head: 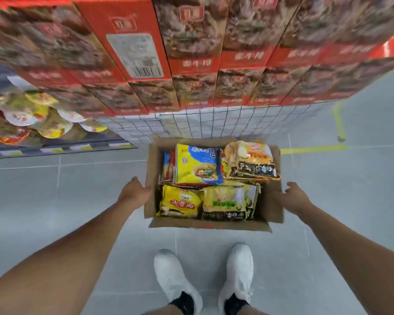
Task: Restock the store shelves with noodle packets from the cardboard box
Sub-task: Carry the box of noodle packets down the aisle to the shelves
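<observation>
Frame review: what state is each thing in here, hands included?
cardboard box: open on top, filled with packets.
noodle packets: lying flat inside the box.
left hand: at the box's left wall, fingers hidden.
right hand: open, fingers spread beside the right wall.
red cartons: closed, stacked.

Cardboard box [214,225]: one.

Noodle packets countable in the box: five.
- one yellow-and-blue packet [197,164]
- one orange-and-black packet [251,160]
- one yellow packet [180,202]
- one green-and-yellow packet [224,203]
- one blue-and-red packet [168,165], mostly covered

Packets underneath are hidden and cannot be counted.

Hands: two, the left hand [134,192] and the right hand [293,197].

White shoes: two, the left shoe [173,276] and the right shoe [239,269].

Red cartons [191,42]: many, too blurred for an exact count.

Bowl tubs [32,114]: several, blurred.
</observation>
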